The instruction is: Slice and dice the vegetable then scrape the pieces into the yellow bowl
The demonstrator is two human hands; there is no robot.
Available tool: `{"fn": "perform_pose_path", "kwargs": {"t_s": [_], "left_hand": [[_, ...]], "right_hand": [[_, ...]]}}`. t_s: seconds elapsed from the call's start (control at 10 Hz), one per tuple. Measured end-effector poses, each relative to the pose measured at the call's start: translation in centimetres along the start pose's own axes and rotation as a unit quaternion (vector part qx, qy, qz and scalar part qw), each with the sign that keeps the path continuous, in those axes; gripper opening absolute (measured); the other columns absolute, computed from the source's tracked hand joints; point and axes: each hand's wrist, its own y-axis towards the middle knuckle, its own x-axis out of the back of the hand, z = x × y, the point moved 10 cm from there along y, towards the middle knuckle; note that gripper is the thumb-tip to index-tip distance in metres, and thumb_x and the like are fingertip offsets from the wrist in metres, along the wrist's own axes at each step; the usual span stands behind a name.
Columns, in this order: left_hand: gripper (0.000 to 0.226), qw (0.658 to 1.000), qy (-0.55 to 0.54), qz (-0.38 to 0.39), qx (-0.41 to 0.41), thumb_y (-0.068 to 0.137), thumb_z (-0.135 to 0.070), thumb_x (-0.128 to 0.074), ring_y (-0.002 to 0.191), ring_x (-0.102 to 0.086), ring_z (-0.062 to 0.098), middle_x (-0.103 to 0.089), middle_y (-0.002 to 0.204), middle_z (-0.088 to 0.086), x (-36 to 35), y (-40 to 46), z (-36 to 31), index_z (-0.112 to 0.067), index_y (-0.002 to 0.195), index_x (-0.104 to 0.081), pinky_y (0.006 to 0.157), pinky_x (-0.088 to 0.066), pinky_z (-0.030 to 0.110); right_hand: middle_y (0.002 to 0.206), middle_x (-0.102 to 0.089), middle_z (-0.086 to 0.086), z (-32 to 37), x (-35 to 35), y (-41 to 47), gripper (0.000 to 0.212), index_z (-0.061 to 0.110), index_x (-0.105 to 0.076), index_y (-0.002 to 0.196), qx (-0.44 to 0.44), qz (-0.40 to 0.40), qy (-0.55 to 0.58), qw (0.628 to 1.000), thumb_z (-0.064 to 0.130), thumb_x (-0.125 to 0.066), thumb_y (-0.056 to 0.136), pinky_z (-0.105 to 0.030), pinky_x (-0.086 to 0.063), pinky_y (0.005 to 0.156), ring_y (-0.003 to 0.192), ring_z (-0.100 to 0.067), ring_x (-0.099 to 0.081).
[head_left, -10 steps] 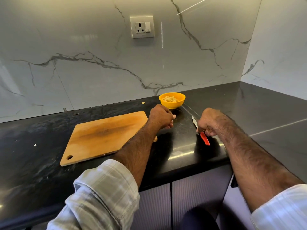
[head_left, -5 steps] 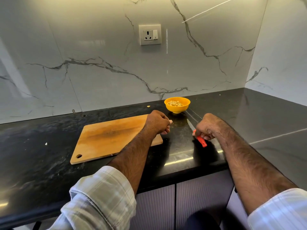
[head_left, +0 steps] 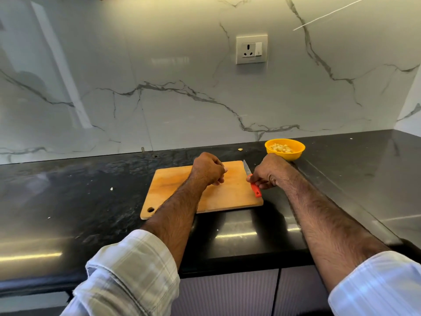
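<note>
My left hand (head_left: 208, 169) hovers over the wooden cutting board (head_left: 232, 197) with its fingers curled; a small pale vegetable piece (head_left: 225, 169) peeks out at the fingertips. My right hand (head_left: 270, 174) grips the red-handled knife (head_left: 255, 189) at the board's right edge, with the short blade pointing away toward the wall. The yellow bowl (head_left: 287, 157) stands just behind my right hand, near the wall, and holds several pale diced pieces (head_left: 280, 148).
The black countertop (head_left: 91, 201) carries a few pale scraps, one at the left (head_left: 111, 189) and one near the wall (head_left: 239, 149). A marble backsplash with a wall socket (head_left: 251, 49) rises behind. The counter's front edge runs under my forearms.
Both hands have moved left from the bare counter beside the board to over the board. The knife has come along in my right hand, and the view has tilted upward.
</note>
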Motion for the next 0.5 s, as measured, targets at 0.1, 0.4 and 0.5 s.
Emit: {"fn": "perform_pose_path", "kwargs": {"t_s": [0.1,0.4,0.5], "left_hand": [[0.009,1.000,0.006,-0.005,0.005,0.095,-0.020,-0.078,0.071,-0.077,0.015,-0.077,0.079,0.006,0.5,0.4,0.6,-0.013,0.092,-0.074,0.067,-0.066,0.031],[0.009,1.000,0.013,0.012,0.007,0.094,-0.023,-0.078,0.074,-0.077,0.014,-0.077,0.082,0.005,-0.1,0.8,0.9,-0.015,0.093,-0.074,0.074,-0.067,0.035],[0.010,1.000,0.015,0.014,0.017,0.094,-0.024,-0.078,0.073,-0.076,0.013,-0.077,0.082,0.004,-0.7,0.8,0.9,-0.016,0.093,-0.073,0.074,-0.067,0.033]], "right_hand": [[0.069,-0.068,-0.010,0.9,-1.4,0.2,0.020,0.002,-0.067,0.079,-0.006,0.013,-0.011,1.000,0.008,-0.085,0.084,-0.027,-0.056,0.055,0.052,-0.015,-0.059],[0.073,-0.068,-0.007,0.5,-2.1,0.3,0.023,0.005,-0.068,0.083,-0.030,0.022,-0.080,0.996,0.019,-0.086,0.084,-0.023,-0.053,0.049,0.055,-0.013,-0.058],[0.074,-0.071,-0.005,-0.5,-0.8,-0.1,0.036,0.007,-0.070,0.088,-0.040,-0.015,-0.118,0.992,0.039,-0.085,0.083,-0.025,-0.050,0.050,0.058,-0.013,-0.060]]}}
